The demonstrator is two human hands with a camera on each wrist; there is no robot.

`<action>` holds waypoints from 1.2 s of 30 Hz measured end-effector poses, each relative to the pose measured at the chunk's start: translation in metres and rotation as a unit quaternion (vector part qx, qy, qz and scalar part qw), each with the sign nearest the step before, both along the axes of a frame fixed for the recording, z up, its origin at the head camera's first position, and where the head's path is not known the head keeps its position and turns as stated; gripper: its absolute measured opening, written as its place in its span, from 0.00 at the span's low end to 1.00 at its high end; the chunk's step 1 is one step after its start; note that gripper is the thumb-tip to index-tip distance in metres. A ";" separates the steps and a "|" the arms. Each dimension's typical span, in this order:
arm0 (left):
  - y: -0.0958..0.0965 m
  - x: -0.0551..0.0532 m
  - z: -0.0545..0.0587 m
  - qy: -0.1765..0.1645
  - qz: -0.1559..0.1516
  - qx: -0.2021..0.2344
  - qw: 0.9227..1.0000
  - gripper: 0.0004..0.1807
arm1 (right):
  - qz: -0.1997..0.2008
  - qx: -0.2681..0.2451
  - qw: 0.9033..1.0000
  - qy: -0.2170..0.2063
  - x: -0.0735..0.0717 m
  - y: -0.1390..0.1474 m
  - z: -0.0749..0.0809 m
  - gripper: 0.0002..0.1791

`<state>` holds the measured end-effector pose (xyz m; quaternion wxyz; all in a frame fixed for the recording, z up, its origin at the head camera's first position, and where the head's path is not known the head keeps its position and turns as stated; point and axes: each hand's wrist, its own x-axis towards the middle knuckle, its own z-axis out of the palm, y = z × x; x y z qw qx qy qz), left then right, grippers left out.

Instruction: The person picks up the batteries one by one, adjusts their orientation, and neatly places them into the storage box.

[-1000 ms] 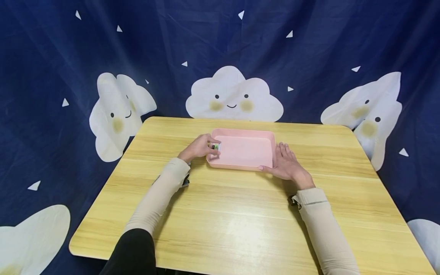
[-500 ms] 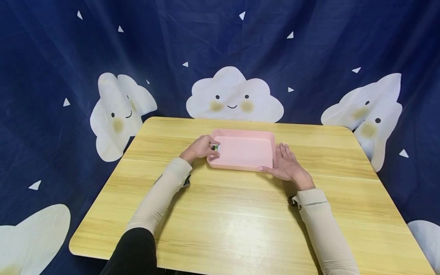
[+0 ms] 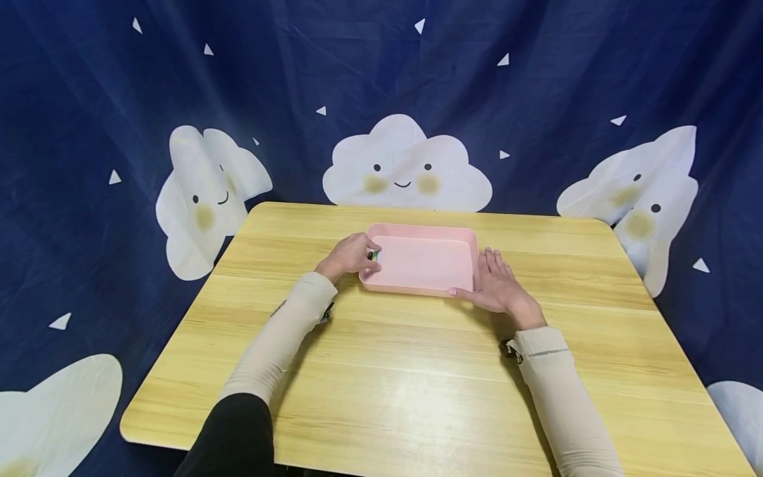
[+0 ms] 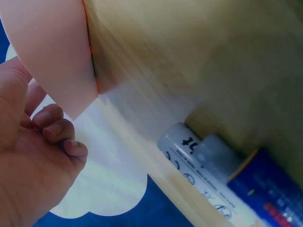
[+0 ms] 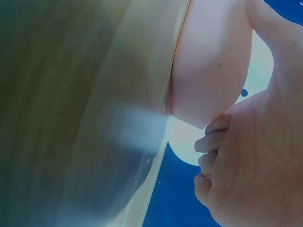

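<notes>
A shallow pink tray point(image 3: 424, 262) lies flat toward the table's far side. At its left end, my left hand point(image 3: 348, 256) pinches a small white, green and black thing point(image 3: 374, 256) between thumb and fingers, over the tray's inside; its kind is too small to tell. In the left wrist view that hand point(image 4: 40, 137) hides the small thing, with the other fingers curled beside the tray's end wall point(image 4: 57, 52). My right hand point(image 3: 496, 286) rests against the tray's right end, fingers straight, thumb along the near rim.
Two printed cylinders, a white one with a grey end point(image 4: 199, 177) and a blue one point(image 4: 272, 189), show close to the left wrist camera; the head view does not show them. The wooden table point(image 3: 405, 397) reaches back to a dark blue cloud-print curtain point(image 3: 381, 59).
The left hand stays at the tray's left end while its wrist and forearm shift slightly right. Less of the small thing shows between its fingers. The right hand and tray have hardly moved.
</notes>
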<state>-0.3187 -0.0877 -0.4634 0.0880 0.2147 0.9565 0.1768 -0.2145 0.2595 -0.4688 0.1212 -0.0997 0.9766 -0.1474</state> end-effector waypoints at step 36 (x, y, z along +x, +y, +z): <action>0.007 0.005 0.007 0.002 -0.008 -0.072 0.997 0.26 | 0.000 0.002 1.000 -0.001 0.001 -0.001 0.001 0.72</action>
